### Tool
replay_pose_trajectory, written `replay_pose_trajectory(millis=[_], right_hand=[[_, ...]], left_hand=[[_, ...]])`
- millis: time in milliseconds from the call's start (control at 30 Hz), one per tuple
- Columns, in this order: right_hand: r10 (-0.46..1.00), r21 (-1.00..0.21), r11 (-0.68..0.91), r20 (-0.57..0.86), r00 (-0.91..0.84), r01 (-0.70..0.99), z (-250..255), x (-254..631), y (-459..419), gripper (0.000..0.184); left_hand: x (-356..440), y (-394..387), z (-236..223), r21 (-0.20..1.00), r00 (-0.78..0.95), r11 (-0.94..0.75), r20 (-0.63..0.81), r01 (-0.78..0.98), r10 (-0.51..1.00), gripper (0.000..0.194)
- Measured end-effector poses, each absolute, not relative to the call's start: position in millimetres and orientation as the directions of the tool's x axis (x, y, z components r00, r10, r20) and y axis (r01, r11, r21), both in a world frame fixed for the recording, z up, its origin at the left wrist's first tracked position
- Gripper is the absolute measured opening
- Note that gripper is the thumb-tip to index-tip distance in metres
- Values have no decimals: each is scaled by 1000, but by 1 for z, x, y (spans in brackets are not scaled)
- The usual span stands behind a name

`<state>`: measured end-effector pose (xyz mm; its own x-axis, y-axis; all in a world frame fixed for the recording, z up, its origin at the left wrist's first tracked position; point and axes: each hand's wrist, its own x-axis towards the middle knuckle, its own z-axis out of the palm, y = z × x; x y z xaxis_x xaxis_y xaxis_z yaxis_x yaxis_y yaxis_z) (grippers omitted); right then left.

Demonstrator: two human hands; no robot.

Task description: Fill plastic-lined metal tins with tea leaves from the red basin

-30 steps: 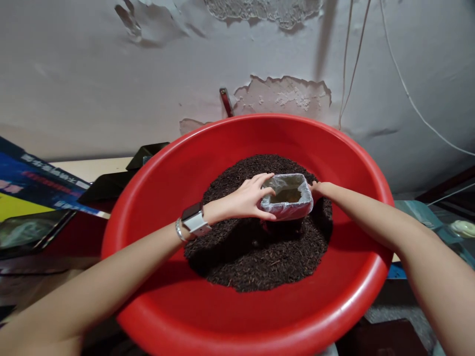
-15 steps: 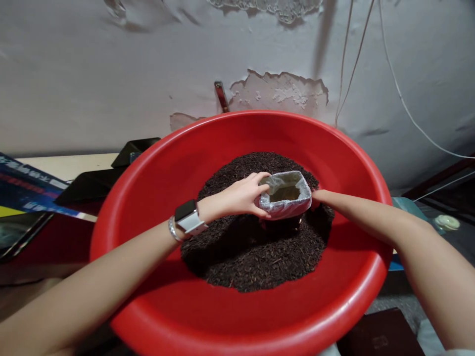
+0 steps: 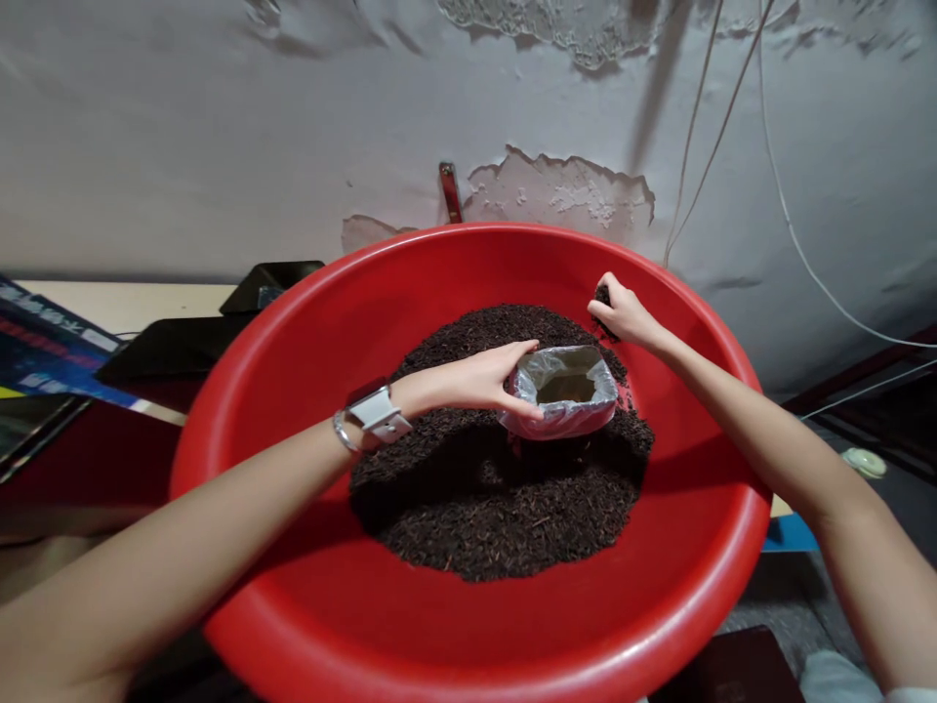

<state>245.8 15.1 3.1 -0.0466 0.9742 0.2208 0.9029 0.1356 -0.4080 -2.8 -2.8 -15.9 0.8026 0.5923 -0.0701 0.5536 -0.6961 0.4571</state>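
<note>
A heap of dark, dry shreds that look like loose tea leaves [image 3: 512, 532] covers the bottom of a wide red basin [image 3: 468, 644]. Over the heap stands a small box lined with a clear plastic bag [image 3: 578, 422], its mouth facing up and the bag folded over the rim. My left hand [image 3: 494, 379] grips the box's left end, thumb on the near side and fingers on the far side. Above the basin's back right, my right hand [image 3: 621, 310] is closed around a clump of tea leaves, with some showing at the fingers. The box's lower part is in shadow.
Behind the basin rises a wall with peeling plaster [image 3: 563, 186] and hanging cords [image 3: 692, 146]. Black angular containers [image 3: 183, 359] and a printed blue sheet [image 3: 55, 342] lie to the left. A dark red-brown object [image 3: 732, 669] sits below right.
My right hand has come up from the leaves beside the box toward the basin's back right, now holding a clump. My left hand stays on the box. The view has shifted slightly.
</note>
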Motion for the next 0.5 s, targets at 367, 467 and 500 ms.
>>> replay_pose_trajectory(millis=[367, 467, 500], right_hand=[[901, -589, 425, 346, -261, 687, 4, 206, -16, 14], [894, -603, 448, 306, -327, 660, 5, 206, -18, 14], [884, -600, 467, 297, -361, 650, 5, 207, -18, 14]], left_hand=[[-5, 2, -25, 497, 828, -704, -52, 507, 559, 94], [-4, 1, -26, 517, 830, -700, -38, 493, 557, 89], [-3, 0, -27, 524, 827, -696, -29, 490, 561, 87]])
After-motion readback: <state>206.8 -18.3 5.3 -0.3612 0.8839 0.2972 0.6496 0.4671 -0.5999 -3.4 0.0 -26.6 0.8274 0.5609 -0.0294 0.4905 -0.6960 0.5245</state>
